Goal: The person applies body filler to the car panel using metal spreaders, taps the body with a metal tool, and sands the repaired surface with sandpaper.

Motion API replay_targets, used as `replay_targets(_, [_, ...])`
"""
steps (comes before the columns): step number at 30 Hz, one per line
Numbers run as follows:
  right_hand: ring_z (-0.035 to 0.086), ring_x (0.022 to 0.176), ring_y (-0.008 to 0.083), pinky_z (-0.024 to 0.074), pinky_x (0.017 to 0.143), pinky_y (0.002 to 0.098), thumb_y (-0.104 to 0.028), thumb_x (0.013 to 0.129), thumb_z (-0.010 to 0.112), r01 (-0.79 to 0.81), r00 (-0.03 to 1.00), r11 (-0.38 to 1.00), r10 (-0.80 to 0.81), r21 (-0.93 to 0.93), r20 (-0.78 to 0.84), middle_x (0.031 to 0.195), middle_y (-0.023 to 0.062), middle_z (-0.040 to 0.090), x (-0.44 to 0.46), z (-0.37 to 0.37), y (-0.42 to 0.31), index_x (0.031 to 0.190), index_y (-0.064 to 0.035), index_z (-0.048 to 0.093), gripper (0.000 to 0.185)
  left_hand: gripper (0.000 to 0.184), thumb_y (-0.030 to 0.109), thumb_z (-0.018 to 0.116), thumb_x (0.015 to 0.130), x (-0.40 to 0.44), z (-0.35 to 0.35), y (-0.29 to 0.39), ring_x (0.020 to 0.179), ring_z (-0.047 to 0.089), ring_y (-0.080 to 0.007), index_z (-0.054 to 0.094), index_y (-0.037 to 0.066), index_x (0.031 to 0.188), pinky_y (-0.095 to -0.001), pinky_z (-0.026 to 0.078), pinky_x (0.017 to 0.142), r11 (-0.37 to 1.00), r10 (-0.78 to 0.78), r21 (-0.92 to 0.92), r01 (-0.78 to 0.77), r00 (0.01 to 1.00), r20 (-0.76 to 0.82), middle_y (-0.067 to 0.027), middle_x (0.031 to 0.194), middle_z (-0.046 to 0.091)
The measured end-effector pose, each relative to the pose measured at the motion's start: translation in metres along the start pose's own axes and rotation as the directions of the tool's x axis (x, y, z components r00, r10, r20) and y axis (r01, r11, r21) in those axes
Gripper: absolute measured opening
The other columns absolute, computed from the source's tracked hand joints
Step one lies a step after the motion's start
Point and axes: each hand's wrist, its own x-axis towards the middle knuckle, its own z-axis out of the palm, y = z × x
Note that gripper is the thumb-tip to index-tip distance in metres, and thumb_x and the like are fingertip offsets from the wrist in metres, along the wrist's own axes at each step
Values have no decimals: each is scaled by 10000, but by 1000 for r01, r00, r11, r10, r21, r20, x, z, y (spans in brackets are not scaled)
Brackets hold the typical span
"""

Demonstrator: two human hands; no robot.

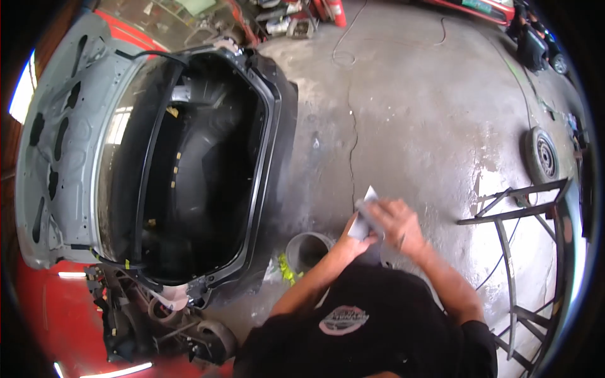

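In front of my chest, my left hand (356, 244) grips a pale sheet (360, 228) that looks like paper, with its fingers closed at the lower edge. My right hand (398, 225) is closed around a grey block-like piece (373, 216), which lies against the sheet. A white corner of the sheet sticks up above both hands. The two hands are close together, and the fingertips of the right one are slightly blurred.
To the left is a car with its trunk (214, 170) open and lid (60, 151) raised. A bucket (307, 249) stands beside my left forearm. At the right are a metal stand (506, 252) and a wheel (542, 155). Loose car parts (157, 321) lie lower left.
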Motion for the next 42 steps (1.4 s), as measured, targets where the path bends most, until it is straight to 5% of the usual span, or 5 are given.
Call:
replay_targets(11, [628,1067,345,551,900,479,-110,608,780,293,948,956,-294,25,121,1218,136,625,170,20,62,1324,-149,640,731,374,379,524,1041,162,-32,141,1112,634,-248,613,118,1292,-439,518,965,612,242,502,-611,749,617,-61,1202,667])
replay_targets(20, [665,868,323,538,776,393,-150,884,700,-281,953,850,302,446,26,1023,179,689,299,80,224,1207,-12,667,352,269,380,615,1024,112,150,265,454,442,-79,535,125,1048,-241,260,335,963,156,225,-150,988,-8,-22,785,559])
replay_targets(26, [627,813,154,513,753,323,-229,937,715,-778,626,405,442,480,642,909,60,699,370,78,274,1096,39,694,312,313,277,684,994,197,153,322,725,548,-104,577,54,1185,-270,466,637,448,884,750,-487,363,-293,-20,878,594])
replay_targets(36, [660,817,191,525,751,351,-185,854,726,-775,630,318,306,547,714,863,101,710,463,103,319,1037,41,706,292,367,161,677,985,231,191,400,766,550,-103,545,11,1292,-247,469,703,446,883,702,-555,402,-243,-32,932,588])
replay_targets(42, [665,845,200,526,779,359,-161,853,705,-737,673,486,468,469,573,901,97,727,412,153,406,1051,35,713,279,681,146,654,940,214,136,584,1322,398,-443,353,12,1536,-491,308,1133,-160,986,976,-148,-72,150,-321,1460,361])
